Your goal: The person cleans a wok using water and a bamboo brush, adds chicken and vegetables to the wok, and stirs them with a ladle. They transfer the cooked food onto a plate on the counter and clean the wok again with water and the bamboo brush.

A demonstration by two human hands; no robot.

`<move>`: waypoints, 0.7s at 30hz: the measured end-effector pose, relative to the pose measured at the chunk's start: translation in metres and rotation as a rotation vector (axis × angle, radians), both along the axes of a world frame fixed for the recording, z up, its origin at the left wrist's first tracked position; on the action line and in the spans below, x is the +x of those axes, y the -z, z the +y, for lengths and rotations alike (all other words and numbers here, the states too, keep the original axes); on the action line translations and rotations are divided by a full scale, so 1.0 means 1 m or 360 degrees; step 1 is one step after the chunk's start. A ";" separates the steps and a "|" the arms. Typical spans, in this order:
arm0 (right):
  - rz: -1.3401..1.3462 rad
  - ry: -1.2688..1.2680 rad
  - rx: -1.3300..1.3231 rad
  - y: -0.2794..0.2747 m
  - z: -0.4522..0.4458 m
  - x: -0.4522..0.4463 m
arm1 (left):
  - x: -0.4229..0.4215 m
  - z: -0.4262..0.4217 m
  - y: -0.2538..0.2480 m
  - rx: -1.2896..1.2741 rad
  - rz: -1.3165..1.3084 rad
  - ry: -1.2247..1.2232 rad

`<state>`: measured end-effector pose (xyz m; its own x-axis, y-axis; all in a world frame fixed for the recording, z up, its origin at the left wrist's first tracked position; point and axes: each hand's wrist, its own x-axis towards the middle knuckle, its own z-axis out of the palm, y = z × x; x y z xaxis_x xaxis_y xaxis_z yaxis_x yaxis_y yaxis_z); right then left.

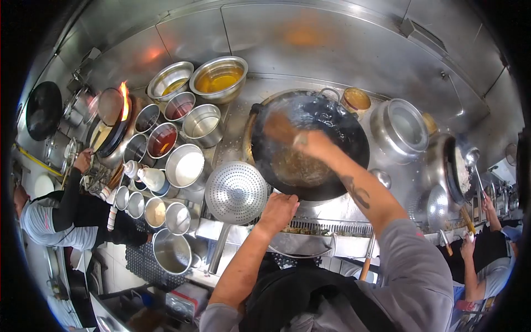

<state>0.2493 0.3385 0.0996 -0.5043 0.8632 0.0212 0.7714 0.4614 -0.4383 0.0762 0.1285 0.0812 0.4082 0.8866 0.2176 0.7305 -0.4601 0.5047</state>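
Observation:
A large black wok sits on the burner in front of me, with murky brownish liquid low in it and wet, shiny walls. My right hand reaches over the wok, closed around a brown wok brush that is smeared by motion. At the near left edge, my left hand is closed on the wok's rim; its fingertips are partly hidden. Just left of that hand lies a round perforated strainer, its handle pointing toward me.
Metal bowls of yellow liquid and several sauce and seasoning pots stand left. A lidded pot and a ladle are right. Co-workers stand at a flaming wok far left and a wok of rice far right.

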 end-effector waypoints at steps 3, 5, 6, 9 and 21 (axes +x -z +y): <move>-0.0320 -0.0224 0.0121 -0.055 -0.079 -0.004 | -0.006 -0.008 -0.008 0.0153 -0.0113 0.0014; -0.0437 -0.0350 0.0209 -0.075 -0.095 -0.009 | -0.006 -0.022 -0.035 0.0337 -0.0165 -0.0056; -0.0458 -0.0377 0.0234 -0.078 -0.099 -0.017 | -0.003 -0.029 -0.045 0.0421 -0.0187 -0.0079; -0.0337 -0.0076 0.0241 -0.039 -0.045 -0.051 | 0.012 -0.043 -0.049 0.0442 -0.0346 -0.0056; -0.0493 0.0110 0.0044 -0.014 -0.008 -0.028 | 0.001 -0.072 -0.058 0.0299 -0.0625 -0.0114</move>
